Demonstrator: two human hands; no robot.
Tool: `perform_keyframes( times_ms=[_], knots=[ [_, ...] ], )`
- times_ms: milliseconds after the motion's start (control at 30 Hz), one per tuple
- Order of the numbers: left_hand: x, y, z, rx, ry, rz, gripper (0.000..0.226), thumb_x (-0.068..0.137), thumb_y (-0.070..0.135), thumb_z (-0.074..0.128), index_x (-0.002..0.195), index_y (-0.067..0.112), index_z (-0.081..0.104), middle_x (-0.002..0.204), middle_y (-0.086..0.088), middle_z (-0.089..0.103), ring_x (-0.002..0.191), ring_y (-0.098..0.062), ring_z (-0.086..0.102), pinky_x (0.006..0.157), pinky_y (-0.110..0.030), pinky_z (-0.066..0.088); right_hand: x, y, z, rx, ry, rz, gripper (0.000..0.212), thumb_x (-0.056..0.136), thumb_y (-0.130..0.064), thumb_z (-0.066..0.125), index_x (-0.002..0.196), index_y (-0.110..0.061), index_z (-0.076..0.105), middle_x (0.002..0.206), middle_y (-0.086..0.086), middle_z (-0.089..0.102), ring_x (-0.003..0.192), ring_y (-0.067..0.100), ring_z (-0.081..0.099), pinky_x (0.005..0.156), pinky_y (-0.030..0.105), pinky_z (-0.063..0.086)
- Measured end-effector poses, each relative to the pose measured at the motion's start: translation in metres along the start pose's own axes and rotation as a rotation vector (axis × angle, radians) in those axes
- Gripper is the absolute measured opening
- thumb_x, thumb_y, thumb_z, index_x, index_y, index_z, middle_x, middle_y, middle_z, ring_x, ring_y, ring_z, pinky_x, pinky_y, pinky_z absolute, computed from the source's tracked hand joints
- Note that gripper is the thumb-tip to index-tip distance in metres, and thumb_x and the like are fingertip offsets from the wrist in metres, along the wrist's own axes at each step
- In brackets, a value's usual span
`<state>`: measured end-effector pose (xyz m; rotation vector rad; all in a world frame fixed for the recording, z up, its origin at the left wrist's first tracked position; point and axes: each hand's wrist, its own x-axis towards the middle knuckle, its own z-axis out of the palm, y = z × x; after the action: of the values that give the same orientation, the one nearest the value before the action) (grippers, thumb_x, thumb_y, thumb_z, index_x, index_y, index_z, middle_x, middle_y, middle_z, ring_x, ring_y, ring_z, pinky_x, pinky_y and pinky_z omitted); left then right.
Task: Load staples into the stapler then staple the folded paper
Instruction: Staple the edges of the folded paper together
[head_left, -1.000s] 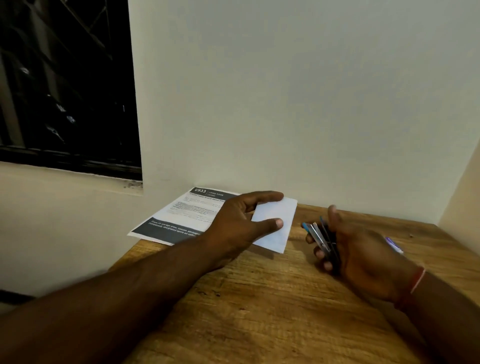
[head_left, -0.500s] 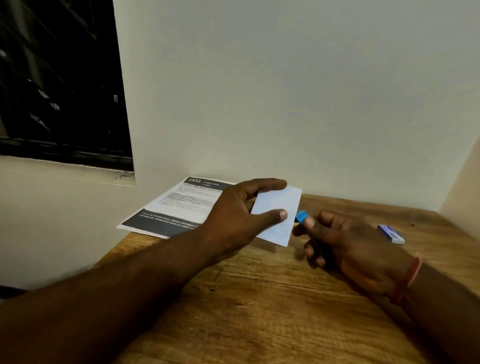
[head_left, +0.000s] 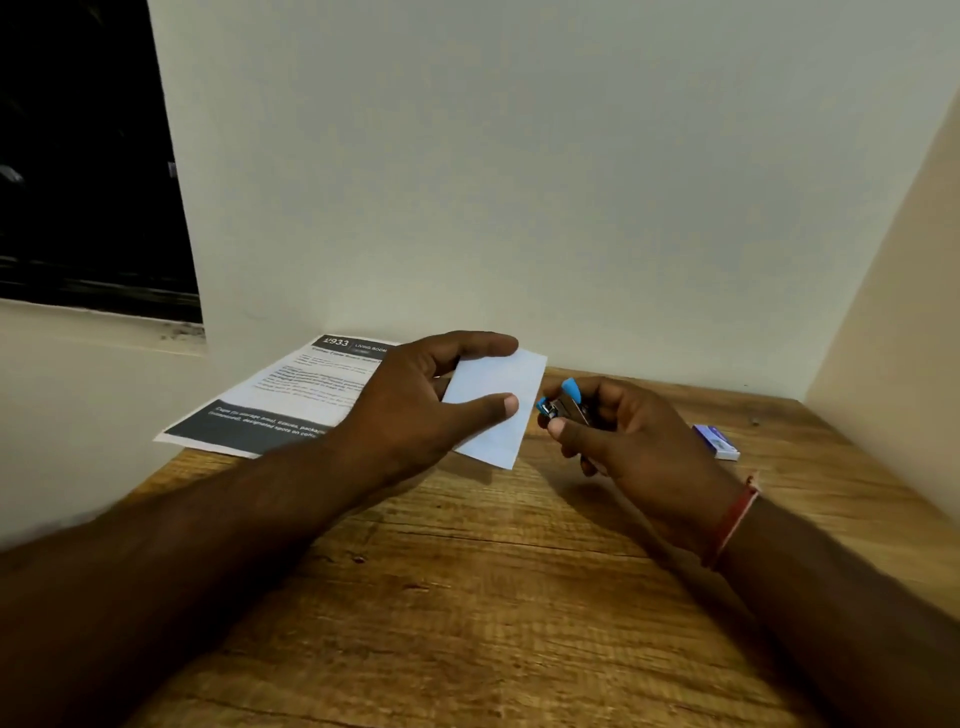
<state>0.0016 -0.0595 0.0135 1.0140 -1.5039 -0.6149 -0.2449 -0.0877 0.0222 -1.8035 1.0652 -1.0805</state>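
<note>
My left hand holds the folded white paper between thumb and fingers, lifted a little off the wooden table. My right hand grips a small blue and metal stapler, whose nose points at the paper's right edge, almost touching it. Most of the stapler's body is hidden inside my fingers. A small purple and white staple box lies on the table to the right of my right hand.
A printed sheet with dark bands lies at the table's back left corner, hanging over the edge. A pale wall stands right behind the table and another on the right. A dark window is at the upper left.
My right hand has closed round the stapler and brought it left, up to the paper's right edge. My left hand kept the folded paper in about the same place.
</note>
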Motion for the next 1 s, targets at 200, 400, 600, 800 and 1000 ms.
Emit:
perform_keyframes(
  times_ms=[200,400,600,800,1000],
  knots=[
    [0.001,0.0,0.001,0.044,0.049,-0.036,0.047,0.084,0.023,0.1,0.125,0.041,0.083,0.131,0.016,0.08,0.103,-0.013,0.083,0.077,-0.031,0.07,-0.004,-0.008,0.006,0.074,-0.078,0.036,0.023,0.108,-0.024,0.065,0.123,-0.024,0.082,0.091,-0.01,0.082,0.077,-0.004,0.07,0.067,0.014,0.056],
    [-0.001,0.001,0.003,0.098,0.052,-0.028,0.046,0.083,0.028,0.101,0.123,0.041,0.083,0.128,0.018,0.079,0.108,-0.01,0.079,0.077,-0.029,0.069,-0.01,-0.012,0.011,0.007,-0.102,0.006,0.024,0.107,-0.033,0.066,0.124,-0.035,0.082,0.098,-0.005,0.083,0.083,0.001,0.07,0.076,0.017,0.059],
    [-0.001,0.003,0.003,0.261,0.063,0.041,0.048,0.083,0.034,0.101,0.125,0.043,0.08,0.128,0.021,0.076,0.11,-0.004,0.073,0.071,-0.015,0.061,-0.013,-0.015,0.017,0.298,-0.093,0.097,0.028,0.095,-0.017,0.079,0.12,-0.027,0.083,0.101,0.01,0.084,0.08,0.011,0.077,0.069,0.024,0.064],
    [-0.002,0.004,0.003,0.283,-0.042,0.105,0.058,0.085,0.045,0.097,0.137,0.05,0.073,0.139,0.028,0.071,0.128,-0.002,0.069,0.099,-0.035,0.066,-0.01,-0.011,0.016,0.447,-0.062,0.141,0.044,0.073,-0.022,0.091,0.117,-0.024,0.084,0.112,0.013,0.085,0.09,0.017,0.073,0.082,0.036,0.055],
    [-0.001,0.006,0.002,0.276,-0.049,0.131,0.076,0.088,0.038,0.096,0.149,0.06,0.057,0.139,0.022,0.07,0.125,-0.005,0.072,0.099,-0.026,0.064,-0.01,-0.011,0.011,0.402,-0.064,0.026,0.046,0.07,-0.014,0.092,0.116,-0.012,0.084,0.107,0.009,0.087,0.091,0.01,0.079,0.08,0.029,0.057]
  ],
)
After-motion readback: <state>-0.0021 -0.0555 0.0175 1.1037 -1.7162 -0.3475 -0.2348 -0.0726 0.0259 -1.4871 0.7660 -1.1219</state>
